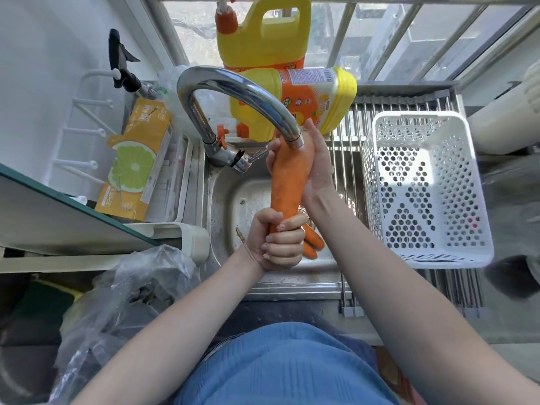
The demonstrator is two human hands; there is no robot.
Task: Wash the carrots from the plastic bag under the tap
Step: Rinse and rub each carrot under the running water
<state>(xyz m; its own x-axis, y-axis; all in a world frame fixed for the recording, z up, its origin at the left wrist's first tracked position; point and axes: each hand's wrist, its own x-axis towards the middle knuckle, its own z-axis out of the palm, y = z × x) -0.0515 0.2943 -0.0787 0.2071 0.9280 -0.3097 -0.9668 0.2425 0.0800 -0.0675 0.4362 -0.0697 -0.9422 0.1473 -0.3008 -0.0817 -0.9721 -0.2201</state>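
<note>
Orange carrot (290, 176) between both hands

Three carrots (292, 173) perhaps, two jugs (263, 33), one basket (423, 249).

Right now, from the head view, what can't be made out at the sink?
- Water flow: the tap spout sits against the carrot, so no stream shows.
- Carrots in the sink: the left hand hides most of them.
- Plastic bag contents: crumpled film blurs them.
- Right hand grip: fingers mostly behind the carrot.
</note>
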